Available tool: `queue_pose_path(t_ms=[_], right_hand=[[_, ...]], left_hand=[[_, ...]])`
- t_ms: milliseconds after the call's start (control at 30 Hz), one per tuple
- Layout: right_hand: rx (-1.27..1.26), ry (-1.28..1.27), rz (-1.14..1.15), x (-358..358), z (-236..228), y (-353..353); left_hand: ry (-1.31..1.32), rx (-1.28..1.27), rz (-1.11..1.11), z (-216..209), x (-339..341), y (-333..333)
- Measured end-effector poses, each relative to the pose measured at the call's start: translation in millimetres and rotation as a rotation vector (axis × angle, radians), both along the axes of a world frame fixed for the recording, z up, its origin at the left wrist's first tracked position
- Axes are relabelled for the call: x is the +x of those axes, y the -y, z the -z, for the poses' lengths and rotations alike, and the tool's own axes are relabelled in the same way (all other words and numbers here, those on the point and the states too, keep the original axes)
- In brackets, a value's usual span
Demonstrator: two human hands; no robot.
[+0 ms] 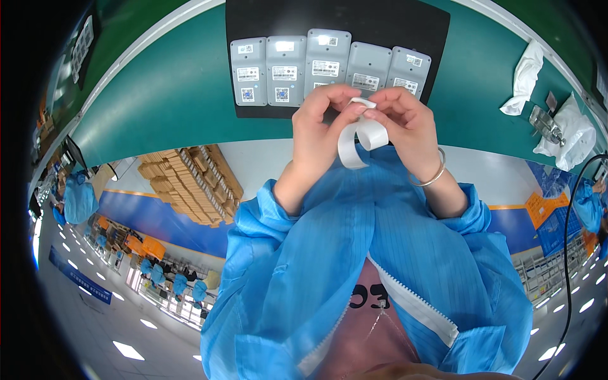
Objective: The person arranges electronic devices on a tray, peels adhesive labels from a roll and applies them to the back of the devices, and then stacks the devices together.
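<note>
Both hands meet over the near edge of the flat black rectangular mat (342,14), and between them is a narrow white curling strip (372,135) of thin, flexible-looking material. The left hand (324,120) and the right hand (405,119) each stand narrow, thumb brought against forefinger, closed on the strip's upper part; this double pinch probably steadies a floppy piece and gives the fingertips fine control along its edge. The rest of it hangs toward the person in a loose loop and a free tail, perhaps because only one short stretch is being worked. On the mat, five grey rectangular devices (327,56) with rounded corners and white labels lie in a row, labelled faces up, likely so those faces can be seen and reached; the hands overlap the lower ends of some of them. The mat lies on the green counter (158,88), perhaps to protect the devices. To the mat's right, well apart, lie a crumpled white cloth-like piece (525,75), a small metal fixture with a screw (544,125) and a whitish plastic bag (575,132), seemingly set aside from the row.
</note>
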State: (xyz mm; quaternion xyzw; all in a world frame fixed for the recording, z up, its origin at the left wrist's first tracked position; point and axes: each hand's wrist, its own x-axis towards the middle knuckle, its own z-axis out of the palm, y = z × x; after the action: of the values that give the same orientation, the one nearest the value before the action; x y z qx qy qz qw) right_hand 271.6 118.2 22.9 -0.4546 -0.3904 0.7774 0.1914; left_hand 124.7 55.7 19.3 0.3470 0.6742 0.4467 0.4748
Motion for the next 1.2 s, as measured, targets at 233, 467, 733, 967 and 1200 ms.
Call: queue_pose_path(t_ms=[233, 467, 733, 967, 1200], right_hand=[[0.494, 0.277, 0.041, -2.7, -1.0, 9.3], [0.772, 0.293, -0.013, 1.2, 5.7, 4.7], [0.861, 0.320, 0.023, 1.7, 2.6, -2.2], [0.965, 0.313, -0.040, 4.2, 6.9, -0.7], [0.957, 0.334, -0.052, 5.8, 6.0, -2.3]], left_hand=[[0.275, -0.006, 0.028, 1.1, 2.3, 1.0], [0.584, -0.110, -0.172, -4.1, 8.2, 2.5], [0.398, -0.132, -0.198, 1.5, 9.2, 6.3], [0.067, -0.078, -0.097, 8.3, 9.1, 14.9], [-0.081, -0.094, -0.006, 4.6, 5.7, 16.1]])
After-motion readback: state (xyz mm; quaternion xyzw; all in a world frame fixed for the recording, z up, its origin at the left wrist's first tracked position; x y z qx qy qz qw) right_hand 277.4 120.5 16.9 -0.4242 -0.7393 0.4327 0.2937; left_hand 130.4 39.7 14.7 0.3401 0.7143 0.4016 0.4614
